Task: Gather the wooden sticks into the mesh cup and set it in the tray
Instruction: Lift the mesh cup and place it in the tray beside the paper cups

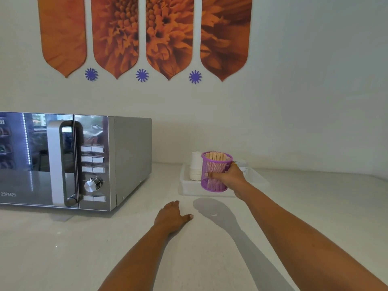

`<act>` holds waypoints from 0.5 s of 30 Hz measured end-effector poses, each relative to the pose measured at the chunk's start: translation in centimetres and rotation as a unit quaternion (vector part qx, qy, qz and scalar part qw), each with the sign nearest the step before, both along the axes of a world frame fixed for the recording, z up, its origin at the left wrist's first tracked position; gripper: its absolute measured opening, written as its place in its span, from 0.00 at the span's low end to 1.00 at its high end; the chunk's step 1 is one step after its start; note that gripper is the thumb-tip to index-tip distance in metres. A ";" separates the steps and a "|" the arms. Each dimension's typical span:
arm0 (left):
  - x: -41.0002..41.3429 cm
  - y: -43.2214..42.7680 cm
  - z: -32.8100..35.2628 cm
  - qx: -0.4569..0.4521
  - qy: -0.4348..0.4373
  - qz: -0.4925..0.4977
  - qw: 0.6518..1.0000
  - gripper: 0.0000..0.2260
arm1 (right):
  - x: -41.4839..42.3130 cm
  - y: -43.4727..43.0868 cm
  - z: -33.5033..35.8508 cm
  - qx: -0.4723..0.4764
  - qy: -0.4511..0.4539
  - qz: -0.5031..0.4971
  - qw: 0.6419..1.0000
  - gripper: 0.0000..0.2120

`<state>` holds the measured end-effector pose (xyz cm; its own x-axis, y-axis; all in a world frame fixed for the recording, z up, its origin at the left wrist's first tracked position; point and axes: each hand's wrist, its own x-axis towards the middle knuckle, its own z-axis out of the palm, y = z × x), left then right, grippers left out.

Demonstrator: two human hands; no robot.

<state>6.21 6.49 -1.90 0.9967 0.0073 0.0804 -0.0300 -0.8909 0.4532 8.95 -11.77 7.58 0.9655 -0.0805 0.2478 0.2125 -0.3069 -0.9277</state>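
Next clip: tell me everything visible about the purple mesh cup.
The purple wire-mesh cup is a round, open-topped cylinder, upright, holding pale flat wooden sticks. The right hand grips its side, fingers across the front. It is over the shallow white tray, beside stacked white paper cups; whether it rests there is unclear.

A microwave [84, 162] stands left on the worktop [84, 248]; right of it, a tray [185, 182] holds stacked cups [195, 166], a mesh cup [214, 171] just beside them.
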 end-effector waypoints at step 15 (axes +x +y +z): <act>7.0 2.1 -0.4 0.119 0.013 0.005 0.993 0.33 | 10.6 3.5 -0.4 0.004 -0.006 -0.041 0.999 0.41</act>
<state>13.19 8.60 -2.27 0.9984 0.0018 0.0560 -0.0112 -0.9731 0.2303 19.54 -8.27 7.18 0.9521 -0.1623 0.2590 0.1986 -0.3157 -0.9279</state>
